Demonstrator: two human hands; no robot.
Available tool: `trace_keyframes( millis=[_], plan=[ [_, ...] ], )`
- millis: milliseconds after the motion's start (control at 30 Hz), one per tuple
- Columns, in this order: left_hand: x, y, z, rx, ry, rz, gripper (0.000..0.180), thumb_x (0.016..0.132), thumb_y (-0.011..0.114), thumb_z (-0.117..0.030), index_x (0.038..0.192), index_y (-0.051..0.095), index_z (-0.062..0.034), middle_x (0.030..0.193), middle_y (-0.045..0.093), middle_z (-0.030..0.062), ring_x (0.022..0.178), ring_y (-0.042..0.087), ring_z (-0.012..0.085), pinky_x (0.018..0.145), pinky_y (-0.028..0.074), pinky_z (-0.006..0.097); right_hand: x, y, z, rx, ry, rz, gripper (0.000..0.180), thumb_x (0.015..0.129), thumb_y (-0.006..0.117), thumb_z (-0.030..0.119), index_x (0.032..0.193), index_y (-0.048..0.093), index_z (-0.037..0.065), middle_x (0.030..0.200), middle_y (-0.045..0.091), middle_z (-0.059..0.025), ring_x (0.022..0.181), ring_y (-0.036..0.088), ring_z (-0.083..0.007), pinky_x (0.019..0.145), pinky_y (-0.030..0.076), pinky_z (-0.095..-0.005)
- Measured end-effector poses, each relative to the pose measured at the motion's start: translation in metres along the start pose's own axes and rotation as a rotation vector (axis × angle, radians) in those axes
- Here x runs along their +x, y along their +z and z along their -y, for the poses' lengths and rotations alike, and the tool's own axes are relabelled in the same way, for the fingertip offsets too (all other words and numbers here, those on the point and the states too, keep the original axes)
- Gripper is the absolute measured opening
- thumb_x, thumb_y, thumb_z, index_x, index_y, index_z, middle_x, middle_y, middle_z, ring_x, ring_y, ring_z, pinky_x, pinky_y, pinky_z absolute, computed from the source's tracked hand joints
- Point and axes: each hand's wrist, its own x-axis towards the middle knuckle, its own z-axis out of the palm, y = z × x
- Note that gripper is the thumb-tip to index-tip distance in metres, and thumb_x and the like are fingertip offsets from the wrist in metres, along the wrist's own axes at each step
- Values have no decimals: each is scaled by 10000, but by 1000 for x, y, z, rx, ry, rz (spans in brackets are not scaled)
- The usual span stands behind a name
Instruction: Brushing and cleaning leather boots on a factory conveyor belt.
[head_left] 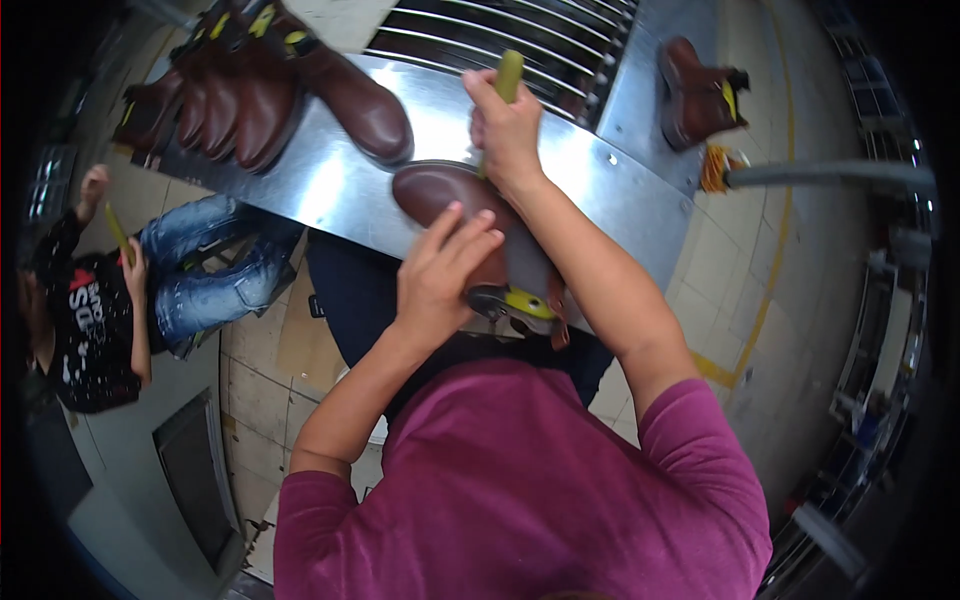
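A brown leather boot [440,192] lies at the near edge of the metal table, its toe on the tabletop and its shaft toward my body. My left hand [440,265] holds it, fingers laid over the instep and ankle. At the shaft end a yellow-green pull tab [528,302] shows beside dark elastic. In my right hand [508,135] is a yellow-green stick-like tool [511,75], gripped upright in closed fingers. Its lower end meets the sole edge near the toe; the tip is too hidden to make out.
Several brown boots [265,125] stand at the table's left, with one boot [360,105] lying nearer the middle. A metal roller rack [500,45] lies beyond. Another boot [690,95] stands at far right, near a grey pipe [820,175]. A co-worker [100,310] sits at left, holding a similar tool.
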Motion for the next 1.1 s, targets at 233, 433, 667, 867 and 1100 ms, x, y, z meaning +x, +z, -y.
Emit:
trace_keyframes(
  millis=[233, 433, 667, 867, 1100],
  plan=[
    [-69, -25, 6, -13, -215, -214, 669, 709, 876, -122, 1333, 634, -96, 1439, 629, 135, 1462, 460, 391, 1242, 189, 606, -45, -76, 47, 202, 68, 37, 302, 974, 723, 290, 1063, 643, 12, 582, 479, -2, 453, 485, -106, 447, 407, -264],
    [-78, 1, 22, -80, -263, -168, 789, 750, 903, -26, 1429, 504, -73, 1545, 503, 195, 1453, 462, 374, 1213, 344, 489, -88, -85, 14, 424, 249, -11, 313, 1012, 648, 326, 975, 603, 19, 536, 398, 5, 413, 390, -102, 423, 351, -280],
    [-91, 6, 38, 32, -108, -146, 771, 789, 892, -108, 1448, 492, -88, 1560, 486, 213, 1473, 429, 424, 1228, 295, 558, -67, -63, -5, 634, 327, -84, 327, 1039, 590, 369, 885, 550, 83, 530, 361, 24, 403, 349, -106, 428, 335, -292],
    [-89, 6, 39, 6, -153, -146, 692, 842, 868, -223, 1423, 503, -134, 1551, 495, 225, 1457, 443, 453, 1222, 259, 612, -57, -49, -16, 646, 374, -12, 328, 1054, 567, 359, 880, 559, 81, 527, 365, 25, 401, 352, -101, 426, 335, -291],
    [-93, 4, 43, -12, -188, -174, 500, 888, 800, -317, 1302, 590, -131, 1513, 548, 221, 1444, 466, 455, 1232, 204, 619, -40, -24, -10, 451, 509, 400, 215, 1024, 621, 222, 936, 632, 26, 550, 410, 38, 416, 374, -73, 415, 313, -247]
  ],
)
